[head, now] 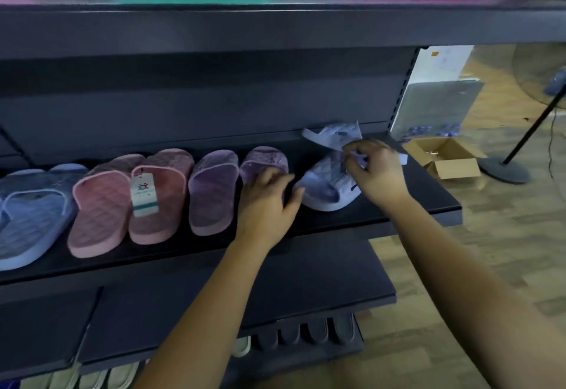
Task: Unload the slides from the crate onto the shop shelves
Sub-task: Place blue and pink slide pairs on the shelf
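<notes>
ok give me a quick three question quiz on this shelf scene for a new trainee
1. True or false: the quilted pink rubber slides carry a hanging paper tag.
2. Which hand rests on the right-hand slide of the quilted purple rubber pair: A) left hand B) right hand
3. Fill in: the right hand is at the pale lilac quilted slide near the right end of the dark metal shelf, while its mate leans against the shelf's ____ panel.

Key: 1 true; 2 A; 3 back
</notes>
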A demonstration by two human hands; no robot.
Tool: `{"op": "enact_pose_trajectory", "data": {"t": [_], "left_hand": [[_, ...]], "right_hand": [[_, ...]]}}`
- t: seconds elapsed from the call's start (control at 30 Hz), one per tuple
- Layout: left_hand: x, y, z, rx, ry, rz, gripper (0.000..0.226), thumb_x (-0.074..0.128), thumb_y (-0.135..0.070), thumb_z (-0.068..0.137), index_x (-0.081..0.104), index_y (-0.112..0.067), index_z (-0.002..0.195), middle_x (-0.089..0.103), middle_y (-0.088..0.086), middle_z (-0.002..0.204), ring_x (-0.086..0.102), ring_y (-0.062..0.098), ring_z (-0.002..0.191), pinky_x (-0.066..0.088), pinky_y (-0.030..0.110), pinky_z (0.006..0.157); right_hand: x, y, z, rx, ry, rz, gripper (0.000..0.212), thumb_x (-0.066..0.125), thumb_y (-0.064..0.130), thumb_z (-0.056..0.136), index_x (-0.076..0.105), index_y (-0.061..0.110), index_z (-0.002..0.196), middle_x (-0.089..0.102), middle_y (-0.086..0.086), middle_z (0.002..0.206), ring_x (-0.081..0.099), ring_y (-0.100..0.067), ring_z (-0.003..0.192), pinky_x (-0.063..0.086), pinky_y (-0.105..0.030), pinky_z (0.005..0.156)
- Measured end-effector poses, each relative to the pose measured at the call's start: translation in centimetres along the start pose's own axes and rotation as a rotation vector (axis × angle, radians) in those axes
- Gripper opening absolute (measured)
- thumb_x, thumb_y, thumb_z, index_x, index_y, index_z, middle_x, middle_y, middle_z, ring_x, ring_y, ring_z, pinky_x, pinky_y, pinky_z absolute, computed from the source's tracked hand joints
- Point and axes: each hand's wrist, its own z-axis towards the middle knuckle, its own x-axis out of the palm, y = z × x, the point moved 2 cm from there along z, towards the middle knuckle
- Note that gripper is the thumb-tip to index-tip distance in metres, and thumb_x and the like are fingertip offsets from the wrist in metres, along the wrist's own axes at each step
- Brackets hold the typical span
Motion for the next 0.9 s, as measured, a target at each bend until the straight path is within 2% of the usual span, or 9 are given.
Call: {"op": "enact_pose_trajectory", "data": {"t": [0.17, 0.23, 0.33, 0.4, 0.43, 0.5, 0.67, 0.8, 0.9], "left_hand": [[4.8, -5.8, 1.6, -0.042, 0.087, -0.03, 0.06, 0.042, -0.06, 0.08, 0.066, -0.015, 0.11, 0.062, 0.004, 0.114, 0.061, 0.027, 0.1, 0.052, 0.041, 0.081], [6.7, -7.1, 1.6, -0.072, 0.054, 0.014, 0.062, 0.048, -0.063, 0.074, 0.064, -0.014, 0.108, 0.061, 0.007, 0.112, 0.062, 0.03, 0.097, 0.053, 0.043, 0.079], [8.8, -7.8, 1.9, -0.142, 0.021, 0.059, 0.069, 0.07, -0.058, 0.066, 0.059, -0.011, 0.115, 0.053, 0.012, 0.119, 0.058, 0.032, 0.102, 0.049, 0.047, 0.083], [9.3, -8.2, 2.1, -0.182, 0.023, 0.033, 0.072, 0.079, -0.044, 0.068, 0.054, -0.012, 0.127, 0.045, 0.012, 0.134, 0.051, 0.028, 0.117, 0.036, 0.036, 0.098], [9.4, -8.3, 2.2, -0.209, 0.047, -0.018, 0.071, 0.078, -0.037, 0.073, 0.05, -0.014, 0.134, 0.039, 0.01, 0.141, 0.046, 0.024, 0.124, 0.024, 0.021, 0.1], [9.5, -8.3, 2.6, -0.257, 0.075, -0.132, 0.069, 0.076, -0.026, 0.078, 0.047, -0.015, 0.139, 0.033, 0.005, 0.146, 0.038, 0.017, 0.131, 0.011, 0.004, 0.095], [8.8, -7.2, 3.5, -0.318, 0.098, -0.291, 0.067, 0.082, -0.013, 0.071, 0.055, -0.011, 0.133, 0.043, -0.001, 0.142, 0.043, 0.011, 0.129, 0.024, 0.004, 0.096], [7.2, -5.3, 4.9, -0.273, 0.284, -0.368, 0.067, 0.082, -0.011, 0.071, 0.056, -0.015, 0.132, 0.045, -0.008, 0.143, 0.042, 0.006, 0.132, 0.03, 0.015, 0.104], [5.6, -4.2, 5.8, -0.244, 0.456, -0.546, 0.066, 0.079, 0.0, 0.07, 0.058, -0.018, 0.13, 0.051, -0.011, 0.139, 0.044, 0.0, 0.129, 0.035, 0.021, 0.109]], "right_hand": [[-3.3, -8.2, 2.6, 0.072, 0.089, -0.141, 0.033, 0.055, 0.023, 0.091, 0.068, 0.008, 0.116, 0.066, -0.019, 0.117, 0.06, -0.039, 0.106, 0.05, -0.042, 0.09], [-3.7, -10.5, 3.0, 0.051, 0.167, -0.154, 0.033, 0.053, 0.028, 0.091, 0.069, 0.008, 0.113, 0.067, -0.019, 0.113, 0.062, -0.038, 0.102, 0.051, -0.041, 0.085], [-3.8, -12.3, 3.3, 0.042, 0.305, -0.099, 0.05, 0.041, 0.052, 0.084, 0.071, 0.017, 0.103, 0.069, -0.013, 0.101, 0.063, -0.032, 0.09, 0.052, -0.04, 0.076], [-3.8, -13.0, 3.8, 0.031, 0.337, -0.041, 0.042, 0.046, 0.056, 0.083, 0.068, 0.022, 0.094, 0.067, -0.006, 0.095, 0.062, -0.024, 0.087, 0.051, -0.037, 0.074], [-3.7, -13.2, 4.0, 0.021, 0.344, -0.017, 0.032, 0.052, 0.052, 0.084, 0.065, 0.024, 0.09, 0.065, -0.003, 0.093, 0.06, -0.022, 0.087, 0.048, -0.034, 0.073], [-3.5, -13.5, 4.4, 0.009, 0.353, 0.037, 0.021, 0.059, 0.049, 0.082, 0.059, 0.027, 0.083, 0.061, 0.001, 0.089, 0.056, -0.019, 0.09, 0.041, -0.029, 0.072], [-2.7, -14.8, 4.6, 0.067, 0.319, 0.17, 0.018, 0.062, 0.045, 0.079, 0.063, 0.028, 0.085, 0.061, 0.001, 0.094, 0.056, -0.016, 0.093, 0.039, -0.025, 0.074], [-3.6, -14.9, 5.0, 0.052, 0.163, 0.184, 0.024, 0.069, 0.028, 0.085, 0.072, 0.017, 0.106, 0.06, -0.001, 0.106, 0.056, -0.01, 0.098, 0.038, -0.019, 0.087], [-4.1, -15.0, 4.9, 0.003, 0.137, 0.121, 0.028, 0.073, 0.018, 0.082, 0.072, 0.015, 0.11, 0.057, -0.003, 0.11, 0.053, -0.01, 0.103, 0.037, -0.018, 0.093]]}}
